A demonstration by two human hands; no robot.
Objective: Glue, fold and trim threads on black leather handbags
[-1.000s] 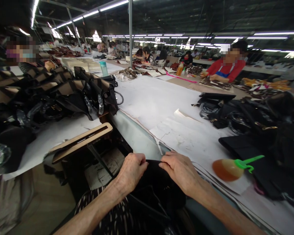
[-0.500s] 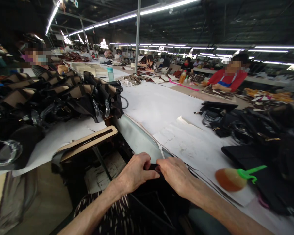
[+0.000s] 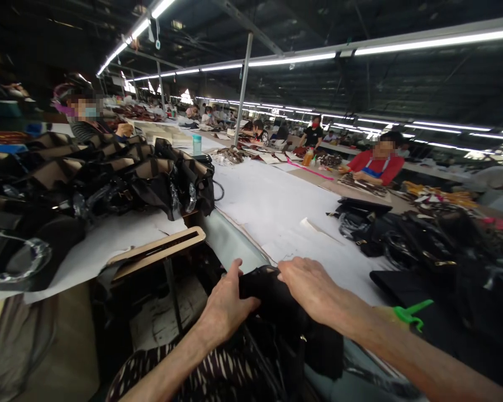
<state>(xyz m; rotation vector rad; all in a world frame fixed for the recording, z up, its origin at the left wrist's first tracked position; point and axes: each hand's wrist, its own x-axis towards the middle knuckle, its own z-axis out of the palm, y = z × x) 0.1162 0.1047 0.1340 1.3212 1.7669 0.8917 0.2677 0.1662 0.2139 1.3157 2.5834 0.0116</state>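
Observation:
A black bag (image 3: pixel 272 296) lies at the lap and the table edge, between both hands. At its left side is my left hand (image 3: pixel 228 301), thumb and index finger spread wide apart; the other fingers are partly hidden. My right hand (image 3: pixel 308 285) has its fingers bent over the bag's upper right edge, gripping it, with the fingertips out of sight. Much of the bag's lower part is dark and hard to make out.
On the left table stand many black bags (image 3: pixel 151 178) with beige linings. A slotted wooden piece (image 3: pixel 163 248) juts out near them. More black bags (image 3: pixel 427 245) lie at right, by a green-nozzled bottle (image 3: pixel 413 312) behind my right forearm. A co-worker in red (image 3: pixel 392 167) sits across.
My hands have moved apart, and the left fingers have spread. More of the black bag shows between them. The view has tilted, and my right forearm now covers most of the bottle.

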